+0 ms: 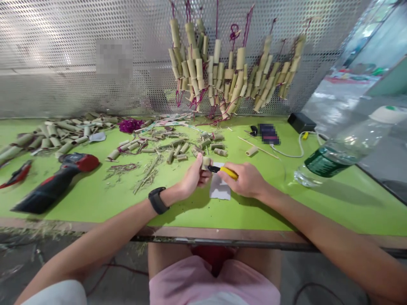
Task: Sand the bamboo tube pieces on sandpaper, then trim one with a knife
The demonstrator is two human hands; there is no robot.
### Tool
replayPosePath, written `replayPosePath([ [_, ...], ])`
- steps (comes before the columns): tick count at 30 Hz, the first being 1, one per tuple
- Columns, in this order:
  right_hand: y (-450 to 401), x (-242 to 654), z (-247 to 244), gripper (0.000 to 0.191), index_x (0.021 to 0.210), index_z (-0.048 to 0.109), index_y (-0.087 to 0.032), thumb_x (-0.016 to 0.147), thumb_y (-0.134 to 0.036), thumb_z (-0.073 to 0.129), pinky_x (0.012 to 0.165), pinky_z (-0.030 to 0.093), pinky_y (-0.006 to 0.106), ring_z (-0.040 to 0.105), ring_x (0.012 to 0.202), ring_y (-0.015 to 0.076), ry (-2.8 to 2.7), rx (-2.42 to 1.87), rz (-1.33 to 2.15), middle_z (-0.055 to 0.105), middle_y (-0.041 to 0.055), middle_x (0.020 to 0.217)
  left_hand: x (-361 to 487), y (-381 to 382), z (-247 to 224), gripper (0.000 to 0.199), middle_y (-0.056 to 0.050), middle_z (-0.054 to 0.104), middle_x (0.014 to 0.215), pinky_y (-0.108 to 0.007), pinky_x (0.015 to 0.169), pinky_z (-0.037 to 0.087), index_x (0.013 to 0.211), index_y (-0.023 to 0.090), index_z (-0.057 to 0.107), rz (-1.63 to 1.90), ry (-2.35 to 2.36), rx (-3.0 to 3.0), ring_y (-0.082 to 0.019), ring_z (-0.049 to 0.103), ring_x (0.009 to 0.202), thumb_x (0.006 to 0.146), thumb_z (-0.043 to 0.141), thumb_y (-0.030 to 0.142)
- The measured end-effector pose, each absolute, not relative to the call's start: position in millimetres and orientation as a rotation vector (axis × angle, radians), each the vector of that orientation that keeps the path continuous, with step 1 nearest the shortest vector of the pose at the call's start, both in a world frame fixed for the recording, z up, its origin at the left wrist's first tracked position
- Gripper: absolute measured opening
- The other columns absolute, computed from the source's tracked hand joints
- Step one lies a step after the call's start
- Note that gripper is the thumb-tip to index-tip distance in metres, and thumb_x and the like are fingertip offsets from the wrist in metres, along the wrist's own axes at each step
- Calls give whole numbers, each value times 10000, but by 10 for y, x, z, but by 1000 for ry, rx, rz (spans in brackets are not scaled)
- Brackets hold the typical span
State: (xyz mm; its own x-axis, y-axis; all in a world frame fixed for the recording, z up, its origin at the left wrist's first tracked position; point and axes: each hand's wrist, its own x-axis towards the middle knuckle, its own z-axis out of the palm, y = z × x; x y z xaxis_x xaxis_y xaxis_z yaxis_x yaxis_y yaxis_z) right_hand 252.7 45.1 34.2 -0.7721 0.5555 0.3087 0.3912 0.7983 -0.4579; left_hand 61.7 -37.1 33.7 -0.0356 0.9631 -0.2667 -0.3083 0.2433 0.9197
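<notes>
My left hand [190, 178] is closed around a short bamboo tube [206, 162], held just above the table in the middle of the view. In my right hand [249, 180] is a yellow and black utility knife [229, 172], gripped by its handle. The knife's dark front end meets the right side of the tube; its blade is too small to make out. Beneath both hands lies a torn piece of white paper [220, 190] on the green tabletop [187, 212]. Tiny dark specks dot the surface near it.
Cut bamboo pieces [181, 148] and a larger pile [54, 131] lie beyond and left. A handheld vacuum [57, 182] and red pliers [17, 173] sit left. Strung bamboo [238, 84] hangs on the mesh wall [136, 93]. At right are a water bottle [337, 156] and black box [301, 123].
</notes>
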Motion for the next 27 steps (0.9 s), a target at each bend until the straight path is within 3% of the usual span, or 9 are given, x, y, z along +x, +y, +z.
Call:
replayPosePath([
  [4,467,2538,364,481,840,713,-196,1043,-564,478,536,286,285,542,518,146,-2583,-703,550,679,39,652,613,-383,301,578,82,208,657,-182,455,162,843,233,441,1186,1168,837,-94,150,492,1087,255,723],
  [11,415,2518,354,510,849,718,-198,1049,-593,465,534,301,290,537,516,149,-2561,-690,483,682,44,657,543,-379,204,667,79,202,653,-219,464,160,814,238,450,1211,1179,1028,-103,146,514,989,336,872],
  [16,711,2591,286,631,775,630,-214,1068,-695,345,437,239,307,415,406,145,-2406,-893,614,543,7,539,629,-482,241,694,57,283,608,-249,478,223,752,227,467,1179,1139,1253,-112,230,512,1000,336,862],
  [19,821,2619,294,642,756,589,-225,1041,-748,349,433,233,311,410,414,150,-2285,-952,512,509,3,540,642,-475,280,683,67,277,610,-232,469,227,775,223,474,1207,1106,1207,-105,229,505,1005,345,853],
  [22,698,2569,334,600,752,569,-231,1048,-702,346,456,245,307,414,433,143,-2328,-833,539,511,0,558,597,-407,286,636,83,242,628,-202,449,168,850,222,497,1247,1154,986,-98,170,499,1028,347,814],
  [27,414,2502,371,474,742,554,-224,1037,-584,460,532,269,295,467,504,138,-2465,-734,549,551,2,600,583,-362,256,618,79,219,624,-189,442,161,795,228,441,1237,1132,875,-95,148,494,1060,315,772],
])
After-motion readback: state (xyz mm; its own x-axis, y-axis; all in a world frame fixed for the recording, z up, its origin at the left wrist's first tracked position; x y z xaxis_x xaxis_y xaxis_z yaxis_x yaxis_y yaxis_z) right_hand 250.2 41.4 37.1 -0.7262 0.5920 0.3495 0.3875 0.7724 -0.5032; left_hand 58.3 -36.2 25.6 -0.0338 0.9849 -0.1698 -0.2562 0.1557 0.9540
